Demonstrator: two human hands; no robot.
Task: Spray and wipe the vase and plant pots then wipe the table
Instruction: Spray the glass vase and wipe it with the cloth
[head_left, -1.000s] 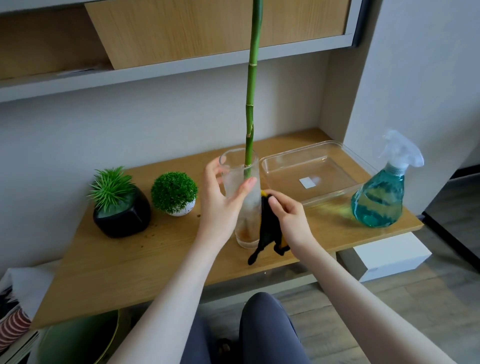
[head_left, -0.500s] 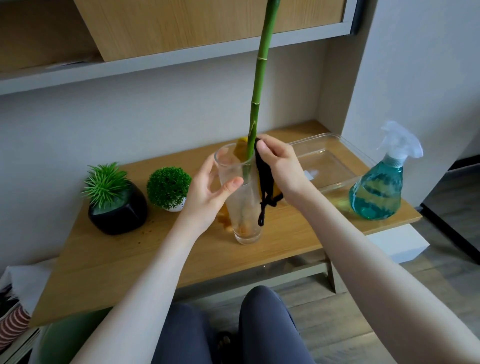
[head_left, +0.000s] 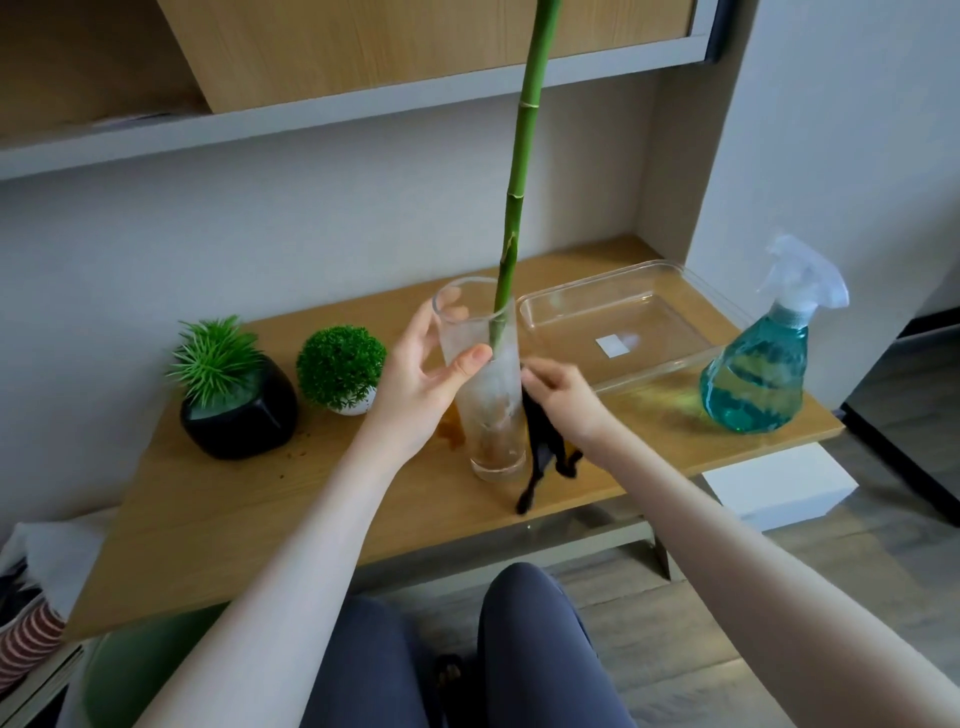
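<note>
Wooden table (head_left: 218, 525) spans the middle of the frame, under a wall shelf. Far left on it: black pot (head_left: 240, 415) with a spiky green plant. Just right of that, apart from it: small white pot (head_left: 358, 404) under a round green bush. Some dark crumbs lie on the wood in front of the black pot.

Centre of frame: clear glass vase (head_left: 485, 384), upright on the table, fogged or wet on its wall, brownish residue at the bottom. One green bamboo stalk (head_left: 519, 171) rises from it and leaves the frame at the top. Left hand (head_left: 423, 387) is wrapped around the vase's upper half, thumb on the near side, fingers seen through the glass behind. An orange patch shows just left of the vase base, below this hand; what it is cannot be told.

Right hand (head_left: 563, 397), immediately right of the vase, is closed in a pinch on a black cloth (head_left: 543, 452), pressed against the vase's right wall at mid-height; the cloth hangs down with its tail past the near table edge.

Right of centre: clear plastic tray (head_left: 691, 317) flat on the table. Far right: teal spray bottle (head_left: 756, 376) upright near the table's corner, well apart from both hands.
</note>
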